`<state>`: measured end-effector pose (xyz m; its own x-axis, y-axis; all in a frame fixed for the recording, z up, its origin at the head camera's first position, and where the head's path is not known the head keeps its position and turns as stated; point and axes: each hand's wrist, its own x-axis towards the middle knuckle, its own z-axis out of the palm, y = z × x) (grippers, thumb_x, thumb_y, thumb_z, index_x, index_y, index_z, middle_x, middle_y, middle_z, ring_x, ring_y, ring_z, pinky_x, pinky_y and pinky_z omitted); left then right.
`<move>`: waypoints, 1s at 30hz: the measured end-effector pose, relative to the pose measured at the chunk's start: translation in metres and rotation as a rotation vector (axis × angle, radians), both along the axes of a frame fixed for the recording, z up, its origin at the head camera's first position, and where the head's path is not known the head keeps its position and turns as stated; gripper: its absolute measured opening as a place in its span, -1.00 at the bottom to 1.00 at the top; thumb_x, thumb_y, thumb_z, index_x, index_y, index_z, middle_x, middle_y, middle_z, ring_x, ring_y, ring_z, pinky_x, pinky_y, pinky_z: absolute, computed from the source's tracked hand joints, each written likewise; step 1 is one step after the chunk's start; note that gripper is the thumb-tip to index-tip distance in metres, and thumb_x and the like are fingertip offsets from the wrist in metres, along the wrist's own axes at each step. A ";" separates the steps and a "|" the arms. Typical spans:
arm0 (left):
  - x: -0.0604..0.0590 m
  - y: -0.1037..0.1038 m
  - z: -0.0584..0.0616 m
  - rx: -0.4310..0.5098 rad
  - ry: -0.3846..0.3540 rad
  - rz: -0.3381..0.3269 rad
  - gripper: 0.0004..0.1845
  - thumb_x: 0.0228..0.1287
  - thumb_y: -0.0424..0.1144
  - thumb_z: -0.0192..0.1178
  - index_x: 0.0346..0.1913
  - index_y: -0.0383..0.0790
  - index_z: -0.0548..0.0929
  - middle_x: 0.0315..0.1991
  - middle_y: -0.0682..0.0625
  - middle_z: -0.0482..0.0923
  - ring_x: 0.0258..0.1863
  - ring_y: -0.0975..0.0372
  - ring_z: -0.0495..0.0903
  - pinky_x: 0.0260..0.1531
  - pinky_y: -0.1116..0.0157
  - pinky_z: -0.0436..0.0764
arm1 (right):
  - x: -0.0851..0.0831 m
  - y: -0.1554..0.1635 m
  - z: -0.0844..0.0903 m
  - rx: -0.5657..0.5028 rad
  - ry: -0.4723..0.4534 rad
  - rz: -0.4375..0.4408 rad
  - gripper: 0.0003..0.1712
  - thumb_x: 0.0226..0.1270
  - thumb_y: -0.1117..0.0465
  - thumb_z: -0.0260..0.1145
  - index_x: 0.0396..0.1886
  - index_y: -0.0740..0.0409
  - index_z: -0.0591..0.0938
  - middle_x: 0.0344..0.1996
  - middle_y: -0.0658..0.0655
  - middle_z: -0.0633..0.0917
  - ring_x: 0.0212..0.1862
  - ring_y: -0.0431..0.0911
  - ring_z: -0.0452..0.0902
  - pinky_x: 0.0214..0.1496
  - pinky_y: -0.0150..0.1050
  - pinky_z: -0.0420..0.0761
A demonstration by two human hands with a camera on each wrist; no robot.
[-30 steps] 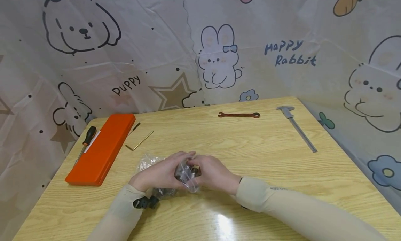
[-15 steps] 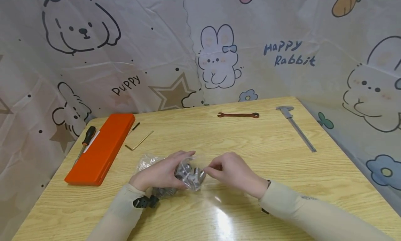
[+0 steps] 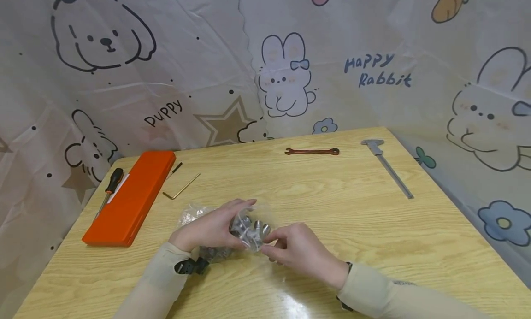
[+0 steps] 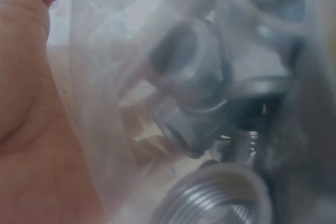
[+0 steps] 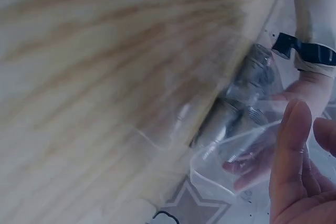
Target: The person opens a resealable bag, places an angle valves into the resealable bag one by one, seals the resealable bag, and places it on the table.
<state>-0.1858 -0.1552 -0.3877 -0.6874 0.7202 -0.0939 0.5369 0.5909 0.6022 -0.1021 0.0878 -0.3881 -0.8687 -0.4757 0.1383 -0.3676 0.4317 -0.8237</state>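
Head view shows a clear plastic bag point(image 3: 249, 231) of metal fittings point(image 3: 253, 227) held low over the wooden table point(image 3: 352, 217), near its front middle. The left hand point(image 3: 211, 229) cups the bag from the left, fingers curled round its bulk — the nearer and firmer hold. The right hand point(image 3: 296, 247) comes from the right and below, thumb and forefinger pinching the bag's right edge, so the fittings lie just left of those fingertips. The bag's long axis runs roughly left to right between the two hands.

Left wrist view adds what the head camera cannot: a hexagonal fitting point(image 4: 191, 85) and a threaded ring point(image 4: 215, 198) pressed against the film beside the palm. Right wrist view shows the fittings point(image 5: 239, 108) through the bag, with the right fingers point(image 5: 291, 156) at its open lip.
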 end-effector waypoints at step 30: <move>-0.086 0.047 0.022 -0.078 -0.334 -0.294 -0.73 0.42 -0.22 0.21 0.09 -0.15 0.72 0.02 0.06 0.69 0.02 0.30 0.61 0.09 0.27 0.56 | 0.003 -0.008 -0.005 -0.034 0.011 -0.038 -0.91 0.20 0.39 0.42 -0.41 0.11 0.72 -0.49 -0.13 0.70 -0.44 -0.36 0.58 -0.34 -0.44 0.63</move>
